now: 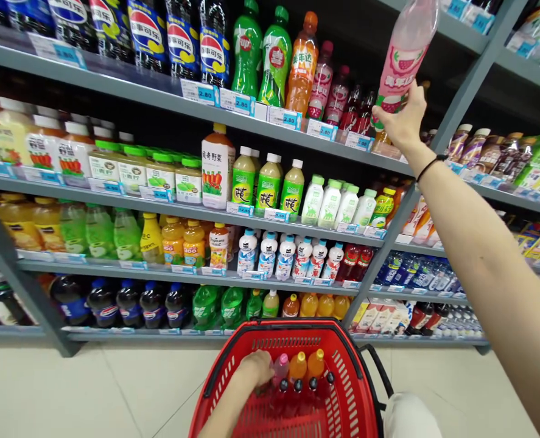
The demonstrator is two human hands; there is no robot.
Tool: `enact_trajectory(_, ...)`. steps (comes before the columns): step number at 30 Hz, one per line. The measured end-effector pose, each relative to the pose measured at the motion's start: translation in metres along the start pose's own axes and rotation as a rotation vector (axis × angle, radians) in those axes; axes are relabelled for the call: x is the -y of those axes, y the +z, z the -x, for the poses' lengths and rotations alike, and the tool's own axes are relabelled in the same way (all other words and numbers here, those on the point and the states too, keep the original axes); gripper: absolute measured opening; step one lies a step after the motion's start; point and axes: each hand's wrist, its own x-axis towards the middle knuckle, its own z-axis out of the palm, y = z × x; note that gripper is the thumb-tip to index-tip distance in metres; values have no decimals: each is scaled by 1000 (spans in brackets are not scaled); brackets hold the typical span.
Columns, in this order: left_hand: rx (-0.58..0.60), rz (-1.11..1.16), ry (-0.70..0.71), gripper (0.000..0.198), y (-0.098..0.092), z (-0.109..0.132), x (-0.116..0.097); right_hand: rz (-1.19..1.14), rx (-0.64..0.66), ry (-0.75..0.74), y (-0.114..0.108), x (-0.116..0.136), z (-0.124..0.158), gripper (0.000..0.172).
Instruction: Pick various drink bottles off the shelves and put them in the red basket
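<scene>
High at the right, my right hand (404, 118) is closed round the lower part of a pink soda bottle (402, 64), which is tilted in front of the upper shelf. Its label shows a pink fruit and white Chinese characters. My left hand (255, 368) reaches down into a red shopping basket (290, 331). Its fingers are curled, and whatever they grip is hidden beneath them. Right beside them in the basket stands a pink-capped bottle (280, 368), with two orange-capped bottles (298, 367) further right. Several dark-capped bottles (298, 385) stand in front of these.
Shelves (160, 85) full of drinks rise beyond the basket, with cola bottles (181, 39), green soda bottles (246, 55) and an orange soda bottle (302, 64) on the upper one. A slanted shelf post (466, 85) stands near my right hand. The basket's black handle (379, 371) hangs at its right side.
</scene>
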Motion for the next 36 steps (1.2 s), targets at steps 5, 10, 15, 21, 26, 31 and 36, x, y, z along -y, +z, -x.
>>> enact_trajectory(5, -41, 58, 93, 35, 4, 7, -5, -411, 22, -83, -49, 10, 93, 50)
enact_trajectory(10, -260, 250, 270, 40, -1, 12, -11, -695, 591, 385, -103, 64, 289, 29)
enact_trajectory(15, -409, 505, 366, 55, -10, 18, -28, -863, 983, 770, -113, 107, 488, 37)
enact_trajectory(21, -476, 1263, 325, 73, 3, 22, -50, -755, 1246, 754, -113, 121, 587, 53)
enact_trajectory(26, -521, 1340, 265, 63, 11, 23, -54, -1270, 1235, 1071, -116, 132, 615, 72)
enact_trajectory(31, -515, 1634, 269, 69, 12, 33, -54, -1854, 1342, 1676, -125, 153, 628, 79)
enact_trajectory(36, -499, 1584, 517, 75, 12, 45, -50, -1759, 1270, 1834, -134, 158, 634, 58)
